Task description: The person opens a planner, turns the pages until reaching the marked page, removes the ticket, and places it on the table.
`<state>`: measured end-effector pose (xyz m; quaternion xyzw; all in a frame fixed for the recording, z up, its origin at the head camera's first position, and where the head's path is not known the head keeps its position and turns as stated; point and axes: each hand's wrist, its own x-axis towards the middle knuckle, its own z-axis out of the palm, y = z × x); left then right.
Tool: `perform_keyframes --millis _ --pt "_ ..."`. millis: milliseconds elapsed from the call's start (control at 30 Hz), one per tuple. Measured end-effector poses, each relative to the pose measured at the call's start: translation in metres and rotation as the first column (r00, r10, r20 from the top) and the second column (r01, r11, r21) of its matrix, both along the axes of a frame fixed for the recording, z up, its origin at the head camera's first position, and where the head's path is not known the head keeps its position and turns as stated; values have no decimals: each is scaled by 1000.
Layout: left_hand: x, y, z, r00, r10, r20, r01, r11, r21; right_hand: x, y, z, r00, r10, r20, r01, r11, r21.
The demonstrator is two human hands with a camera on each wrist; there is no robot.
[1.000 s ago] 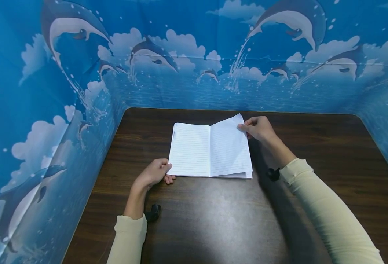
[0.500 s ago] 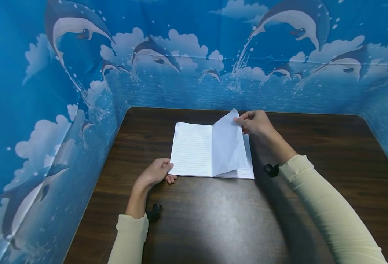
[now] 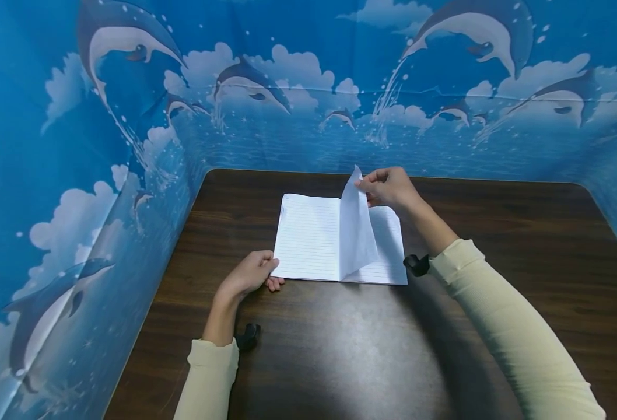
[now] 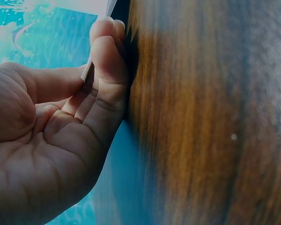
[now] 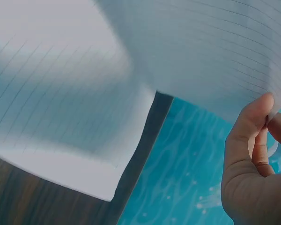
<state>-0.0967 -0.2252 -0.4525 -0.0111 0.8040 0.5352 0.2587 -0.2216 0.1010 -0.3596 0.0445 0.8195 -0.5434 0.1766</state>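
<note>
An open notebook with lined white pages lies on the dark wooden table. My left hand pinches its lower left corner, thumb on top and fingers beneath; the left wrist view shows that corner between thumb and fingers of the hand. At the upper right, my right hand pinches the outer edge of a single page, which stands lifted and curved near the spine. In the right wrist view, thumb and forefinger of the hand hold the raised page above the lined page below.
The brown wood-grain table extends around the notebook. A blue cloth printed with dolphins and clouds rises along the table's back and sides. Each wrist bears a black strap-like device, such as the left one.
My right hand has moved left and slightly up, lifting the page from the right side toward the spine and uncovering the lined page beneath. The left hand keeps its hold on the corner.
</note>
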Motion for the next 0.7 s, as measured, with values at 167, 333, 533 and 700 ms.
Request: perform_keyframes --millis 167,333,533,700 --pt "0 1 3 1000 2 4 -2 1000 3 -4 -14 2 1000 24 -1 -24 998 -64" --pt "0 2 5 1000 -7 -11 8 1000 16 -7 -32 1 999 40 8 -38 993 -112" --pt "0 0 5 1000 -5 -15 5 1000 16 -12 -62 -7 998 60 29 -54 985 -165" --pt "1 0 2 999 -10 -32 11 999 37 -10 -86 -21 998 59 33 -50 975 -217"
